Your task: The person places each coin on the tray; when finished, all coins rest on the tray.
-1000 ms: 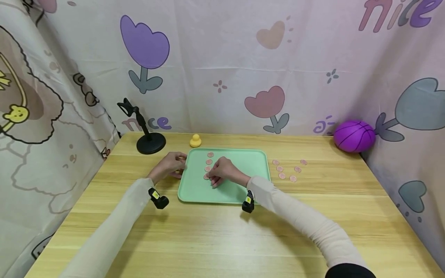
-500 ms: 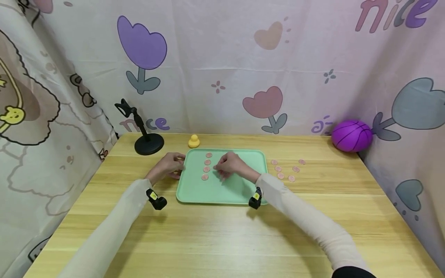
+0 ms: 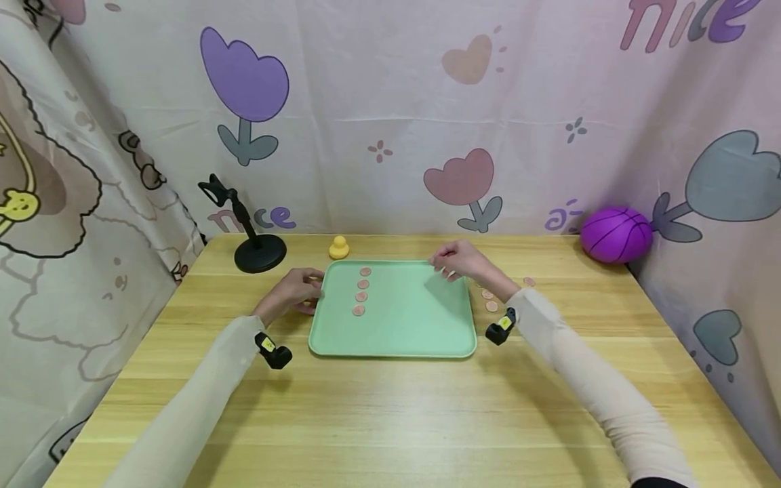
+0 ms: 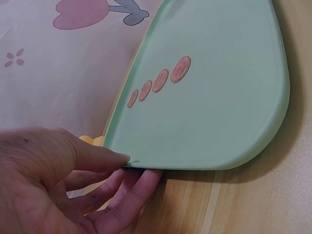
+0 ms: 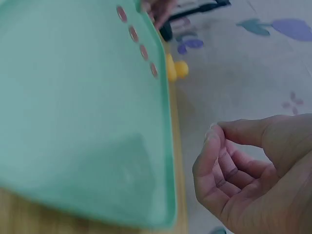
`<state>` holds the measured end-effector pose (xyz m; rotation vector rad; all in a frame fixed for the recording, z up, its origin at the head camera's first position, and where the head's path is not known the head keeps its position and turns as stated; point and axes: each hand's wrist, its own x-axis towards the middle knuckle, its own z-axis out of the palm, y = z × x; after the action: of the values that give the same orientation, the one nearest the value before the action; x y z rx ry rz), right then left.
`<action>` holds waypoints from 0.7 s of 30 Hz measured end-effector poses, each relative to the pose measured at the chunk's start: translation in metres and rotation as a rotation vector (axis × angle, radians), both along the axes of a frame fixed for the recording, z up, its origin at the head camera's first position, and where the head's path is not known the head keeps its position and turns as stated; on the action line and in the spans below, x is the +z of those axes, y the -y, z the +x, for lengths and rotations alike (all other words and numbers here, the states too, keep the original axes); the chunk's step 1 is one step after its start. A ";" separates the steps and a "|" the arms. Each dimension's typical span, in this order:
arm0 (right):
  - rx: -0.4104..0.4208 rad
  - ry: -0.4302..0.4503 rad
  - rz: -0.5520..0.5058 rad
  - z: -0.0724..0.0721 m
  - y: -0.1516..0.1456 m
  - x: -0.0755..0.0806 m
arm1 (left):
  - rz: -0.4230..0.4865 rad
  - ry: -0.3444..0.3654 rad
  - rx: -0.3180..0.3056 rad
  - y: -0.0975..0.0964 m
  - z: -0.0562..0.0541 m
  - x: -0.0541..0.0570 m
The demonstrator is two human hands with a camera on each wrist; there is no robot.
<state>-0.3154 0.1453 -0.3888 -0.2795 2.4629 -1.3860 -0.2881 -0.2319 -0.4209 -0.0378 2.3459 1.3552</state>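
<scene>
A mint-green tray (image 3: 415,325) lies on the wooden table, with a column of copper-coloured coins (image 3: 362,296) near its left side. At the tray's left edge, my left hand (image 3: 295,291) grips the rim; in the left wrist view the thumb is on the rim and the other fingers are below it. My right hand (image 3: 465,261) is raised over the tray's far right corner. In the right wrist view, thumb and index fingertip of that hand (image 5: 258,170) meet, the other fingers are curled, and nothing shows between them.
Loose coins (image 3: 491,306) lie right of the tray, partly hidden by the right forearm. A yellow rubber duck (image 3: 339,248) and a black stand with a clip (image 3: 260,253) are behind the tray's left side. A purple ball (image 3: 616,235) sits at the back right.
My right hand has left the lowest coin of the column and moved right and away from me to the tray's far right corner. The left hand stays on the rim.
</scene>
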 end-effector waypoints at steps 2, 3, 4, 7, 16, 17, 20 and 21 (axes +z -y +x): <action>-0.014 -0.011 0.001 -0.002 -0.013 0.001 | 0.000 -0.001 0.004 0.000 -0.001 -0.001; -0.021 -0.017 0.005 -0.002 -0.020 0.002 | 0.000 -0.001 0.008 0.000 -0.001 -0.001; -0.028 -0.025 0.014 -0.003 -0.027 0.002 | 0.000 -0.001 0.011 0.000 -0.002 -0.001; -0.055 -0.042 0.044 -0.005 -0.046 -0.002 | -0.003 0.002 0.014 0.001 -0.002 -0.003; -0.130 -0.095 0.156 -0.006 -0.094 -0.010 | -0.002 0.006 0.013 0.000 -0.001 0.000; -0.134 -0.100 0.179 -0.006 -0.099 -0.011 | -0.003 0.006 0.013 0.000 0.000 0.000; -0.144 -0.121 0.240 -0.006 -0.115 -0.013 | -0.003 0.006 0.015 0.000 0.000 0.000; -0.145 -0.127 0.256 -0.006 -0.120 -0.013 | -0.004 0.007 0.014 0.000 0.001 0.001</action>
<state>-0.3209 0.2658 -0.4022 -0.1369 2.7787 -1.1177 -0.2875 -0.2315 -0.4202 -0.0595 2.3466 1.3553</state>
